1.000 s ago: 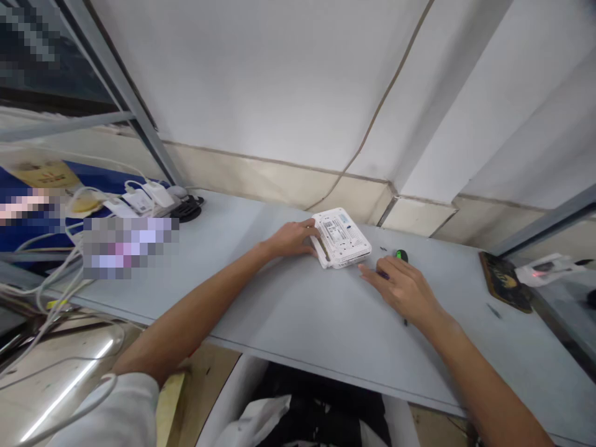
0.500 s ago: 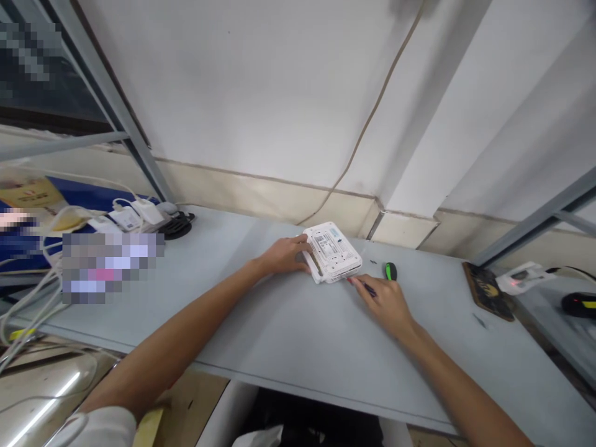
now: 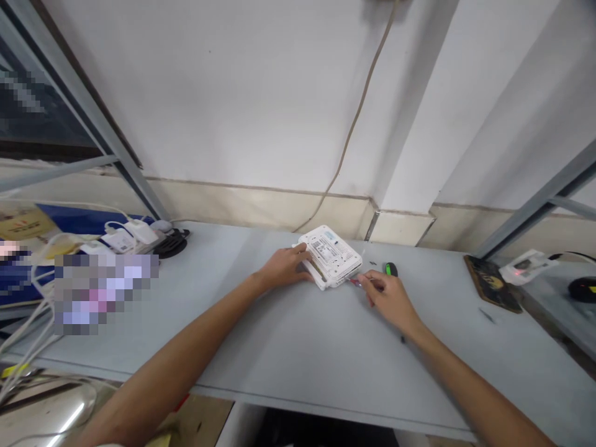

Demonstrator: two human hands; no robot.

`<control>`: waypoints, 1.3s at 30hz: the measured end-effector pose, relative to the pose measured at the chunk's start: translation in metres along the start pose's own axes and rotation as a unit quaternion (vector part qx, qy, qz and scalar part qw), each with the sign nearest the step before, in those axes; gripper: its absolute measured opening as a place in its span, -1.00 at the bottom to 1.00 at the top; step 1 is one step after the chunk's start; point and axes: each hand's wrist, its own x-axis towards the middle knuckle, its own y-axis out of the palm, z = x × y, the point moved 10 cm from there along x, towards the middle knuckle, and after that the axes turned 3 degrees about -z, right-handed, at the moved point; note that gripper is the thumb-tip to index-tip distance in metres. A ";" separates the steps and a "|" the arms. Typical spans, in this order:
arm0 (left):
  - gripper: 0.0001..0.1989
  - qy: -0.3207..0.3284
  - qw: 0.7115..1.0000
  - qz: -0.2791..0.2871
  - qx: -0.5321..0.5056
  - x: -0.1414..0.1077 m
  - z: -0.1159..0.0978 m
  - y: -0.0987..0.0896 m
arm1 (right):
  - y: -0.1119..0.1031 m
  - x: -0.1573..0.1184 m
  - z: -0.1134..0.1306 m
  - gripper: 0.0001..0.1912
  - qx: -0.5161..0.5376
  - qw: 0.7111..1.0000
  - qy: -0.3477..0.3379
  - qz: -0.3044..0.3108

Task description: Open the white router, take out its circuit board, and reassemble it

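A white router-like box point(image 3: 331, 251) lies tilted on the desk, its labelled, vented face up. Its casing is parted along the left edge, and a gap shows there. My left hand point(image 3: 286, 266) grips that edge, thumb and fingers on either side. At the lower right corner, my right hand point(image 3: 384, 295) pinches a slim tool with a red end point(image 3: 355, 282) against the box's side; its exact kind is too small to tell. Just behind the right hand lies a green and black object point(image 3: 391, 269), possibly a handle, partly hidden.
White plugs and adapters point(image 3: 118, 239) with tangled cables crowd the desk's left end, beside a black round item point(image 3: 172, 242). At right are a dark wooden board point(image 3: 493, 285) and a white device with a red light point(image 3: 524, 267). A wall point(image 3: 261, 99) stands behind the grey desk point(image 3: 298, 347).
The camera view has shifted slightly. My right fingers have changed their hold on the tool, with its red end still at the box's side. My left hand keeps its grip.
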 end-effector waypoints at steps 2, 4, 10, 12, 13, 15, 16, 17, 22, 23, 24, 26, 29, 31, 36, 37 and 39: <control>-0.54 -0.001 1.000 0.002 0.002 0.000 -0.002 0.000 | 0.001 0.001 -0.008 -0.43 0.029 0.999 0.030 0.002; -0.53 -0.001 1.000 0.001 0.004 0.000 -0.005 0.000 | 0.001 0.003 -0.016 -0.44 0.058 0.996 0.063 0.005; -0.54 0.000 1.000 0.001 0.023 0.000 -0.013 -0.001 | 0.001 0.010 -0.030 -0.47 0.091 0.991 0.099 0.024; -0.56 0.013 0.999 -0.001 0.031 -0.001 -0.017 -0.001 | 0.002 0.012 -0.032 -0.45 0.090 0.990 0.099 0.038; -0.57 0.020 0.999 -0.002 0.034 -0.001 -0.019 -0.001 | 0.003 0.012 -0.032 -0.45 0.085 0.991 0.095 0.044; -0.58 0.031 0.999 -0.002 0.039 -0.002 -0.021 -0.001 | 0.004 0.012 -0.031 -0.43 0.070 0.993 0.079 0.056; -0.59 0.035 0.999 -0.002 0.039 -0.003 -0.022 0.000 | 0.005 0.012 -0.029 -0.42 0.063 0.994 0.069 0.061; -0.59 0.039 0.998 -0.001 0.039 -0.003 -0.023 0.000 | 0.006 0.011 -0.027 -0.42 0.053 0.995 0.057 0.065; -0.60 0.065 0.997 -0.014 0.037 -0.005 -0.029 -0.003 | 0.001 0.009 -0.012 -0.46 -0.039 0.998 -0.025 0.047; -0.59 0.070 0.997 -0.023 0.033 -0.005 -0.030 -0.007 | -0.002 0.009 -0.010 -0.46 -0.054 0.997 -0.037 0.035; -0.58 0.070 0.996 -0.037 0.027 -0.005 -0.030 -0.013 | -0.005 0.009 -0.008 -0.47 -0.063 0.997 -0.045 0.023; -0.56 0.050 0.995 -0.080 0.013 -0.005 -0.025 -0.029 | -0.012 0.008 -0.005 -0.50 -0.072 0.996 -0.051 0.000; -0.61 -0.025 0.983 -0.179 -0.021 -0.007 -0.004 -0.054 | -0.025 0.009 -0.002 -0.56 -0.057 0.997 -0.043 -0.029; -0.71 -0.079 0.968 -0.228 -0.067 -0.009 0.012 -0.060 | -0.035 0.011 -0.001 -0.60 -0.018 0.998 -0.027 -0.046; -0.86 -0.192 0.941 -0.235 -0.146 -0.011 0.048 -0.042 | -0.068 0.009 -0.004 -0.64 0.154 0.976 0.003 -0.153; -0.86 -0.202 0.939 -0.236 -0.148 -0.011 0.052 -0.040 | -0.073 0.008 -0.002 -0.65 0.182 0.968 -0.007 -0.175; -0.86 -0.213 0.935 -0.239 -0.153 -0.012 0.055 -0.039 | -0.076 0.004 0.002 -0.66 0.196 0.961 -0.028 -0.195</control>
